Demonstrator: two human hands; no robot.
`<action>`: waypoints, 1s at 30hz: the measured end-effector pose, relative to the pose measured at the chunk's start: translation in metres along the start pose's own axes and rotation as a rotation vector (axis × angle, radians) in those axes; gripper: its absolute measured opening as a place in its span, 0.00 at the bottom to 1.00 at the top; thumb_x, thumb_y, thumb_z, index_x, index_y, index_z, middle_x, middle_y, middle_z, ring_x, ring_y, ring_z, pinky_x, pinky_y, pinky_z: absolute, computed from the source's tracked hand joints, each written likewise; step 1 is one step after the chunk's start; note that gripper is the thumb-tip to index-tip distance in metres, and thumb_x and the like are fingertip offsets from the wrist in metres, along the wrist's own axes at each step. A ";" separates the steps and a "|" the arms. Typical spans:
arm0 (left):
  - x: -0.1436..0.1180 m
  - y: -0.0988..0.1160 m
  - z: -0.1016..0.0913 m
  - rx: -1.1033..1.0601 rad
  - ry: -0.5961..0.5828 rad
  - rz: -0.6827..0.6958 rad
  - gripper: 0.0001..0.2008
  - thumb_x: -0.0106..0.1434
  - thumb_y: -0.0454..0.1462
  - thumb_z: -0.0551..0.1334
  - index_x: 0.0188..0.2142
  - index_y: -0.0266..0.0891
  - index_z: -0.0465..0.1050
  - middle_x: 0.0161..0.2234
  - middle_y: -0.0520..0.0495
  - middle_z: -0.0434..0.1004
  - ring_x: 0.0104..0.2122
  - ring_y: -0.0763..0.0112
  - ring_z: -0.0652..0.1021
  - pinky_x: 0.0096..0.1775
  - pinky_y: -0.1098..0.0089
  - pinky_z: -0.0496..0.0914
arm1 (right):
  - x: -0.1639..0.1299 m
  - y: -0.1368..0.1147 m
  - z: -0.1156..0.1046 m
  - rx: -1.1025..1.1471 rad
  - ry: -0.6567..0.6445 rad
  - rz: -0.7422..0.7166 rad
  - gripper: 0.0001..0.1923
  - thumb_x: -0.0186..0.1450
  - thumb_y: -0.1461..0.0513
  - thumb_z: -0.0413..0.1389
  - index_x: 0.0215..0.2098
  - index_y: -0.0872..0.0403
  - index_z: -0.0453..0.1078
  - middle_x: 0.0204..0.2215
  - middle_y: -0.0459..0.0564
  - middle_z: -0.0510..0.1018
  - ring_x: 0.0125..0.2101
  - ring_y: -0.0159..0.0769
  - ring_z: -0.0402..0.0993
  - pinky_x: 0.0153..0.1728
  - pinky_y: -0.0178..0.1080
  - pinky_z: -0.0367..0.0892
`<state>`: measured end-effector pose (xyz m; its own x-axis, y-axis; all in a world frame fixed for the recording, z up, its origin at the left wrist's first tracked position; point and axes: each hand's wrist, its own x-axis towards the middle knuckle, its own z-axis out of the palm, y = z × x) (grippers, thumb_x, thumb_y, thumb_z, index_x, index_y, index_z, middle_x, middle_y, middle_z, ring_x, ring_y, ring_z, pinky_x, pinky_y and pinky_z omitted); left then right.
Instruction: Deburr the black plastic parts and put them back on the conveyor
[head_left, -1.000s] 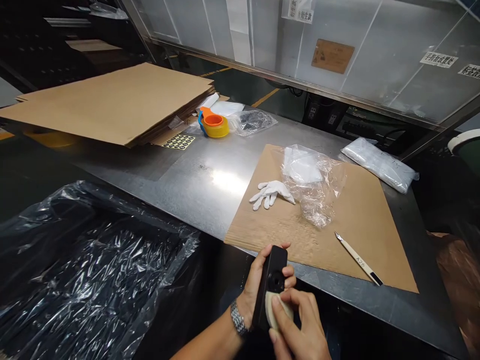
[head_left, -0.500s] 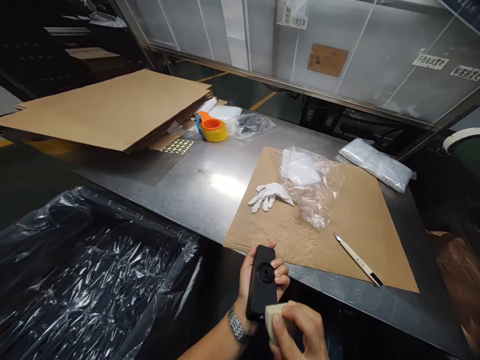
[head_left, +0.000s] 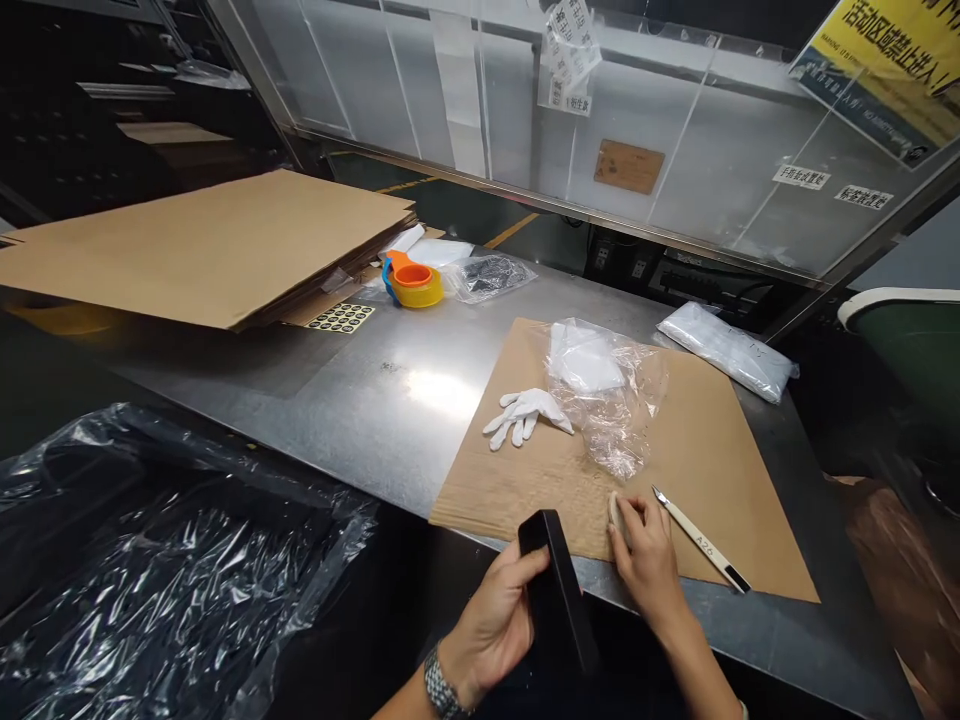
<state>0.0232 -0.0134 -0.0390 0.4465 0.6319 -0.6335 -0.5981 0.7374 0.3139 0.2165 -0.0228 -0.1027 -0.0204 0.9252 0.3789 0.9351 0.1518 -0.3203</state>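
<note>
My left hand (head_left: 491, 620), with a metal-band watch on its wrist, grips a black box-shaped device (head_left: 559, 590) that is tilted with its narrow side toward me, in front of the table edge. Between the fingers of my right hand (head_left: 651, 555) is a small pale block (head_left: 613, 510), low over the front of a cardboard sheet (head_left: 705, 430). Whether the block touches the sheet I cannot tell. Just right of that hand lies a craft knife (head_left: 701, 540) marked A26. A white glove (head_left: 529, 412) and a clear plastic bag (head_left: 619, 445) rest farther back on the sheet.
Stacked cardboard (head_left: 225, 245) covers the left end of the metal table (head_left: 337, 400). Nearby are a yellow tape roll in an orange holder (head_left: 414, 285) and a sticker sheet (head_left: 341, 318). A wrapped white pack (head_left: 727, 350) lies back right. Black plastic sheeting (head_left: 165, 560) fills the lower left.
My right hand has moved away from the device, forward and right to the cardboard, with the pale block. My left hand has turned the device, so its round part no longer shows. The view has shifted slightly.
</note>
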 end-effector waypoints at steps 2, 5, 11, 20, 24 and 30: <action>0.000 -0.001 0.001 0.049 0.035 0.016 0.13 0.56 0.26 0.59 0.42 0.33 0.68 0.21 0.49 0.72 0.21 0.73 0.74 0.29 0.70 0.73 | 0.001 0.005 0.006 -0.018 0.001 0.005 0.17 0.64 0.63 0.49 0.50 0.60 0.64 0.40 0.58 0.65 0.41 0.43 0.62 0.40 0.47 0.67; 0.003 -0.004 -0.002 0.067 0.053 0.058 0.10 0.55 0.26 0.60 0.38 0.33 0.69 0.23 0.48 0.74 0.21 0.72 0.75 0.27 0.71 0.72 | 0.002 0.007 0.009 -0.051 0.011 0.025 0.17 0.64 0.62 0.49 0.50 0.60 0.64 0.41 0.59 0.66 0.42 0.45 0.60 0.41 0.49 0.66; 0.007 -0.003 -0.005 0.048 0.101 0.075 0.11 0.53 0.24 0.59 0.36 0.34 0.68 0.31 0.42 0.78 0.27 0.66 0.78 0.29 0.67 0.73 | -0.004 -0.010 -0.005 -0.061 0.073 0.057 0.19 0.65 0.60 0.48 0.53 0.59 0.61 0.46 0.60 0.66 0.47 0.48 0.58 0.47 0.53 0.61; 0.013 0.008 -0.011 -0.268 -0.136 -0.199 0.14 0.62 0.37 0.56 0.40 0.24 0.70 0.37 0.35 0.78 0.37 0.58 0.78 0.45 0.52 0.69 | -0.017 0.020 -0.034 -0.219 0.138 0.198 0.16 0.66 0.61 0.44 0.48 0.59 0.65 0.41 0.59 0.70 0.43 0.46 0.62 0.43 0.49 0.62; 0.011 0.007 -0.007 -0.301 -0.237 -0.196 0.20 0.63 0.46 0.53 0.40 0.29 0.71 0.40 0.35 0.77 0.40 0.51 0.77 0.47 0.41 0.63 | -0.020 0.054 -0.034 -0.299 0.017 0.263 0.15 0.65 0.59 0.45 0.40 0.58 0.69 0.32 0.58 0.70 0.35 0.46 0.62 0.37 0.49 0.62; 0.005 0.006 -0.008 -0.225 -0.202 -0.143 0.24 0.64 0.47 0.51 0.39 0.26 0.73 0.38 0.36 0.77 0.37 0.62 0.77 0.39 0.66 0.72 | -0.018 0.059 -0.036 -0.218 -0.019 0.398 0.18 0.67 0.55 0.39 0.35 0.57 0.65 0.30 0.57 0.68 0.30 0.44 0.65 0.30 0.44 0.62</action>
<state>0.0168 -0.0072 -0.0458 0.6456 0.5772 -0.5001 -0.6423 0.7646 0.0535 0.2849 -0.0435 -0.0975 0.3516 0.9031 0.2466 0.9240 -0.2925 -0.2465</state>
